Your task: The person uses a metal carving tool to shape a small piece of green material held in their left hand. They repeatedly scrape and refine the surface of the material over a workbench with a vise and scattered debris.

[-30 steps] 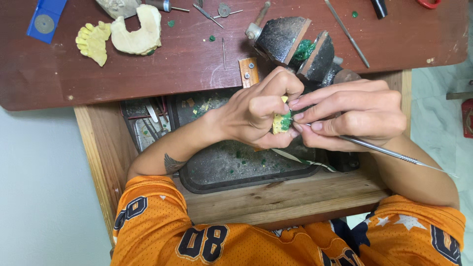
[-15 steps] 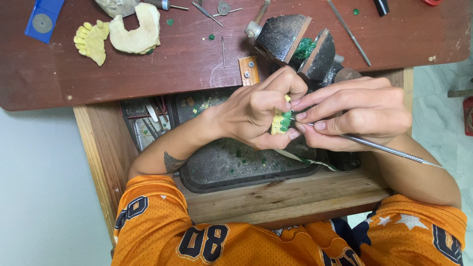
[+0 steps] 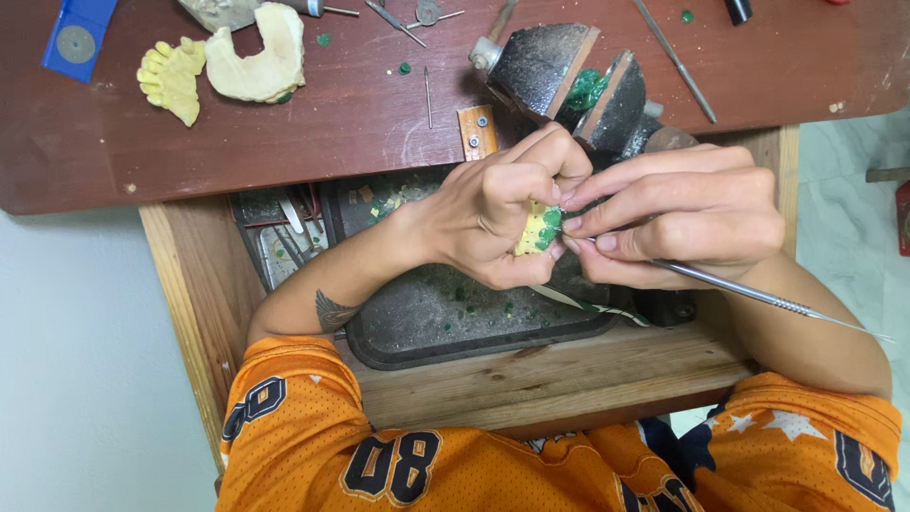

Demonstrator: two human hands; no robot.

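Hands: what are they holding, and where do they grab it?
The left hand pinches a small yellow and green piece by its sides. The right hand grips a thin metal tool near its working end, like a pencil.

Two hands (image 3: 502, 213), two pale plaster casts (image 3: 256, 62), one dark tray (image 3: 455, 332), one blue case (image 3: 78, 36).
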